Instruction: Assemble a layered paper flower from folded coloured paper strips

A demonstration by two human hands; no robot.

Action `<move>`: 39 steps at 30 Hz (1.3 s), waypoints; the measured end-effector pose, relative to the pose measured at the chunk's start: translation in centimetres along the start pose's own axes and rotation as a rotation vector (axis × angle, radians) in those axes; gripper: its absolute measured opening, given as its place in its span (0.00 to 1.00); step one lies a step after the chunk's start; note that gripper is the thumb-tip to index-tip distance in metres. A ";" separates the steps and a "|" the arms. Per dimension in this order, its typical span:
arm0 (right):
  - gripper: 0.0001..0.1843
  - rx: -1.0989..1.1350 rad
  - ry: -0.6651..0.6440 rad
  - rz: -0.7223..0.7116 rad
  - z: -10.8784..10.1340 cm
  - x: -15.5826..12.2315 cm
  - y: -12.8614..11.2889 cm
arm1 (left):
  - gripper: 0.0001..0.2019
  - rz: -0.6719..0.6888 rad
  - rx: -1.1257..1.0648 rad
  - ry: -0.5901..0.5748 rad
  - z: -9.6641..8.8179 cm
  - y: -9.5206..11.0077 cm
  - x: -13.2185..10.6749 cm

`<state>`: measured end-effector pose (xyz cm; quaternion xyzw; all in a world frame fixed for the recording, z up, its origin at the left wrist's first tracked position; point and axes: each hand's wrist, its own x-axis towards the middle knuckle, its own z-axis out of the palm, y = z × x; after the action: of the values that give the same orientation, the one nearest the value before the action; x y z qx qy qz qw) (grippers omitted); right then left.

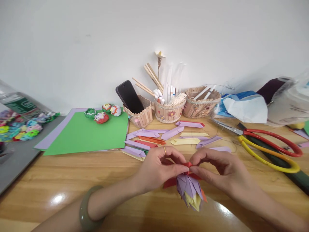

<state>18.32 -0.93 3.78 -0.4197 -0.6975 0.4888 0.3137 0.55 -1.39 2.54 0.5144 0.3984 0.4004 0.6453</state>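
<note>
Between my two hands is a folded paper flower with purple outer petals, pale yellow inner ones and red strips at its base. My left hand pinches the red paper at the top with thumb and forefinger. From the other side, my right hand grips the same red part, its fingertips nearly meeting the left ones. The flower hangs tilted with its yellow tips toward me. Just beyond the hands lie several folded paper strips in purple, yellow, red and green.
Red-and-yellow-handled scissors rest over a dark green tool at the right. Green paper carries small paper flowers at left. Craft-stick baskets and a phone stand by the wall. A grey board lies far left.
</note>
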 end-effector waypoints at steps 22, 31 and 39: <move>0.06 -0.571 0.248 -0.551 0.7 -0.4 1.2 | 0.04 0.292 0.406 0.097 -0.3 -1.2 0.2; 0.04 -0.371 0.125 -0.201 0.3 0.1 1.0 | 0.03 0.339 0.403 0.156 -0.3 -1.5 0.3; 0.04 -0.488 0.191 -0.416 0.7 -0.2 1.3 | 0.05 0.628 0.519 0.113 -0.4 -1.5 0.1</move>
<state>18.15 -1.14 2.34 -0.3751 -0.8321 0.1914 0.3610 0.34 -1.41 0.98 0.7340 0.3445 0.4916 0.3176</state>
